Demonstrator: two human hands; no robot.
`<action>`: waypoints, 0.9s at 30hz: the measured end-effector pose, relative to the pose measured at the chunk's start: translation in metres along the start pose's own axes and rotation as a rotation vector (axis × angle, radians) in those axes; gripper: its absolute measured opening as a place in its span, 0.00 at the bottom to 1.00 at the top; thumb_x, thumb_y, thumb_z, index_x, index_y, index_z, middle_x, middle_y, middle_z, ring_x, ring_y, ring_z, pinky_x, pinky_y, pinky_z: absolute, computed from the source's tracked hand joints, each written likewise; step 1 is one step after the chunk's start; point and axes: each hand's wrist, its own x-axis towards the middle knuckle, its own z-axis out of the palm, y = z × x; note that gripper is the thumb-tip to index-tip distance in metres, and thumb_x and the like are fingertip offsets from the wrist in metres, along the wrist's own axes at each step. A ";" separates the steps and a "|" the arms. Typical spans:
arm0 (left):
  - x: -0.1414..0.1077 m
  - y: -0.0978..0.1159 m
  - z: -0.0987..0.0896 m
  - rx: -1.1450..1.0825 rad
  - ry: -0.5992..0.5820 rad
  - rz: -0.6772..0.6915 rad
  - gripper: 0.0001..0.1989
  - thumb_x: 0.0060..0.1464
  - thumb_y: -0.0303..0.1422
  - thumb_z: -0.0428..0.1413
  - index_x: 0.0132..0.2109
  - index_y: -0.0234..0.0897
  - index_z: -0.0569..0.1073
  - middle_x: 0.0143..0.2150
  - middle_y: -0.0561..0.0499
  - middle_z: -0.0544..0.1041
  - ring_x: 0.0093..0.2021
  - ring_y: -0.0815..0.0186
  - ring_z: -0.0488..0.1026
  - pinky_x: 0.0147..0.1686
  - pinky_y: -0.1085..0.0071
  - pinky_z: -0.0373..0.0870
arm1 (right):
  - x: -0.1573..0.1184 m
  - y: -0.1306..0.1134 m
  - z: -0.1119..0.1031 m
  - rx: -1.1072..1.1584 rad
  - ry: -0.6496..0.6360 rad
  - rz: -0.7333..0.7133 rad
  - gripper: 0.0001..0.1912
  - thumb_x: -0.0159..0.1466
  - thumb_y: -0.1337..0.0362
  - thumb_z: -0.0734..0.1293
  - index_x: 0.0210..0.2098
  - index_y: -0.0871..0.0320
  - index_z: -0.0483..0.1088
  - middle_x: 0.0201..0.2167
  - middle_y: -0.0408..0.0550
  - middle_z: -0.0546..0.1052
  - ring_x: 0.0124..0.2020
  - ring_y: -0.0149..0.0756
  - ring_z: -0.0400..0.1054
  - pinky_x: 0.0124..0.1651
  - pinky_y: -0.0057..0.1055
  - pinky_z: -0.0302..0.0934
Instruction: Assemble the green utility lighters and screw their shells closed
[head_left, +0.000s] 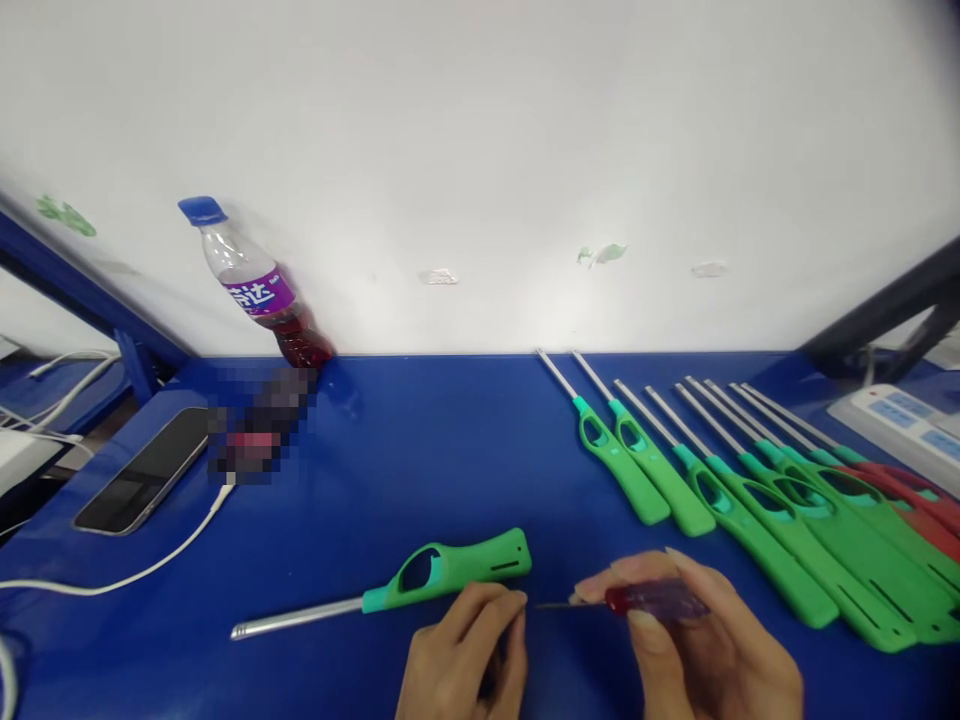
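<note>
A green lighter [472,562] with a long metal tube lies on the blue table, its tube pointing left. Just below its handle is my left hand [469,650], fingers curled and tips pinched together; whatever they hold, if anything, is too small to make out. My right hand [705,640] grips a small screwdriver [652,601] with a dark, see-through handle and red collar. Its thin shaft points left towards my left fingertips, a short gap away from them.
Several green lighters [757,540] lie side by side on the right, with red ones [911,495] beyond. A power strip [900,425] is at the far right. On the left are a phone [150,470], a white cable [180,545] and a bottle [255,285] against the wall.
</note>
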 end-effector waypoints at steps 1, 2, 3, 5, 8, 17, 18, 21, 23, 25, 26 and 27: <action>0.000 -0.001 -0.001 -0.009 -0.003 0.003 0.13 0.74 0.24 0.54 0.55 0.43 0.80 0.43 0.49 0.85 0.23 0.73 0.78 0.30 0.80 0.80 | -0.001 0.002 0.003 0.024 -0.011 0.004 0.24 0.75 0.74 0.68 0.66 0.47 0.73 0.43 0.48 0.83 0.35 0.42 0.84 0.35 0.39 0.85; 0.000 -0.001 -0.001 -0.017 -0.007 0.005 0.12 0.75 0.25 0.54 0.55 0.42 0.80 0.43 0.49 0.85 0.24 0.72 0.79 0.30 0.79 0.79 | -0.001 0.003 0.007 0.047 -0.013 0.005 0.24 0.75 0.74 0.68 0.66 0.47 0.74 0.43 0.48 0.83 0.35 0.41 0.84 0.36 0.39 0.85; 0.001 -0.002 -0.002 -0.024 -0.011 0.006 0.12 0.75 0.25 0.54 0.55 0.42 0.80 0.42 0.49 0.85 0.25 0.72 0.79 0.29 0.79 0.79 | -0.001 0.004 0.010 0.063 -0.005 0.001 0.25 0.75 0.75 0.68 0.66 0.47 0.74 0.43 0.48 0.82 0.35 0.40 0.84 0.37 0.38 0.85; 0.003 -0.004 -0.002 -0.033 -0.023 0.008 0.11 0.74 0.25 0.54 0.54 0.41 0.80 0.42 0.49 0.84 0.26 0.71 0.79 0.29 0.79 0.79 | -0.002 0.006 0.017 0.078 0.029 -0.010 0.28 0.75 0.76 0.66 0.70 0.45 0.71 0.45 0.47 0.81 0.35 0.38 0.83 0.38 0.38 0.85; 0.005 -0.007 -0.002 -0.037 -0.046 0.015 0.10 0.73 0.23 0.55 0.51 0.41 0.78 0.41 0.50 0.84 0.27 0.71 0.80 0.30 0.79 0.79 | -0.005 0.006 0.023 0.089 0.117 -0.007 0.32 0.76 0.78 0.63 0.74 0.44 0.68 0.47 0.48 0.79 0.35 0.36 0.82 0.37 0.37 0.84; 0.003 -0.008 -0.004 -0.023 -0.105 0.028 0.12 0.75 0.25 0.54 0.56 0.42 0.79 0.44 0.47 0.84 0.36 0.66 0.85 0.38 0.76 0.83 | -0.007 0.012 0.015 0.062 0.000 -0.005 0.25 0.77 0.72 0.66 0.70 0.49 0.69 0.45 0.51 0.81 0.35 0.42 0.83 0.37 0.42 0.85; 0.003 -0.008 -0.004 -0.019 -0.107 0.029 0.12 0.75 0.25 0.54 0.57 0.42 0.79 0.44 0.47 0.84 0.36 0.66 0.85 0.38 0.76 0.83 | -0.007 0.013 0.014 0.059 -0.005 -0.003 0.24 0.76 0.71 0.66 0.69 0.49 0.70 0.45 0.52 0.81 0.35 0.41 0.83 0.37 0.42 0.85; 0.003 -0.008 -0.005 -0.012 -0.104 0.029 0.13 0.75 0.25 0.54 0.58 0.42 0.79 0.45 0.48 0.85 0.37 0.66 0.85 0.39 0.76 0.83 | -0.007 0.014 0.013 0.050 -0.006 0.006 0.22 0.77 0.71 0.66 0.68 0.50 0.70 0.47 0.52 0.81 0.36 0.41 0.83 0.38 0.42 0.84; 0.004 -0.007 -0.005 -0.008 -0.102 0.025 0.13 0.75 0.25 0.54 0.58 0.42 0.79 0.45 0.48 0.85 0.38 0.65 0.86 0.39 0.75 0.83 | -0.007 0.014 0.012 0.047 -0.012 0.011 0.21 0.77 0.71 0.66 0.67 0.51 0.71 0.47 0.52 0.81 0.36 0.41 0.83 0.38 0.41 0.84; 0.005 -0.007 -0.005 -0.006 -0.102 0.022 0.13 0.75 0.24 0.54 0.58 0.42 0.78 0.46 0.48 0.85 0.39 0.65 0.86 0.40 0.75 0.83 | -0.007 0.015 0.012 0.046 -0.020 0.013 0.21 0.76 0.71 0.66 0.66 0.51 0.71 0.47 0.53 0.81 0.36 0.41 0.83 0.38 0.41 0.84; 0.005 -0.007 -0.005 -0.005 -0.103 0.023 0.13 0.75 0.24 0.54 0.59 0.42 0.78 0.46 0.48 0.85 0.40 0.65 0.86 0.40 0.75 0.83 | -0.007 0.015 0.012 0.046 -0.024 0.014 0.21 0.76 0.71 0.66 0.66 0.51 0.71 0.47 0.53 0.81 0.37 0.41 0.83 0.38 0.41 0.84; 0.005 -0.007 -0.006 -0.006 -0.105 0.025 0.13 0.75 0.24 0.54 0.59 0.43 0.78 0.46 0.48 0.85 0.40 0.65 0.86 0.40 0.75 0.83 | -0.007 0.015 0.012 0.046 -0.024 0.013 0.21 0.76 0.71 0.66 0.66 0.51 0.71 0.47 0.53 0.81 0.37 0.41 0.83 0.39 0.40 0.84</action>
